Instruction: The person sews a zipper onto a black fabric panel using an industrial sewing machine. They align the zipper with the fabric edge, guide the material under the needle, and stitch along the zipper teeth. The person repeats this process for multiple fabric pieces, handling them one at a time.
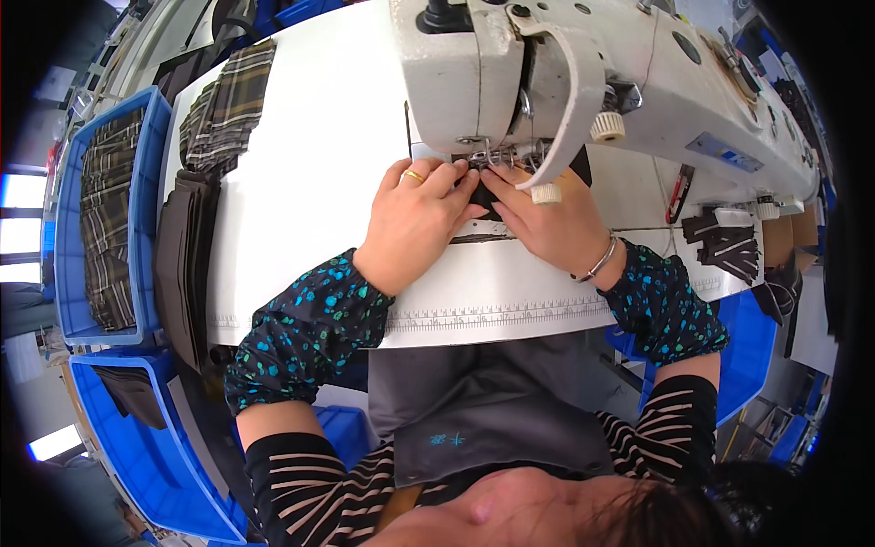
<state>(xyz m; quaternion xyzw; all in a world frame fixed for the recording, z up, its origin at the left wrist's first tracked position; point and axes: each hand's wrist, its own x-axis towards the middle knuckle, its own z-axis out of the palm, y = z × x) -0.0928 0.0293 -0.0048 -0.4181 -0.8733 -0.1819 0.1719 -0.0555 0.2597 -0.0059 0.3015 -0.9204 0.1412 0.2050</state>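
A white sewing machine point(447, 96) stands over the table, its presser foot point(490, 159) down between my hands. Under the fingers lies a small piece of dark cloth point(484, 202), largely covered by the hands and the machine head. My left hand point(412, 217), with a ring on one finger, holds the cloth from the left, fingertips close to the foot. From the other side my right hand point(558, 221), a bracelet at its wrist, presses and holds the same cloth with bent fingers. The needle tip is too small to make out.
Plaid cloth pieces point(232, 105) and folded dark cloth point(185, 255) lie at the table's left. Blue bins point(153, 210) stand beyond that edge. On the right are a red-and-black cutter point(679, 193) and dark striped scraps point(722, 244). A ruler tape point(492, 317) lines the near edge.
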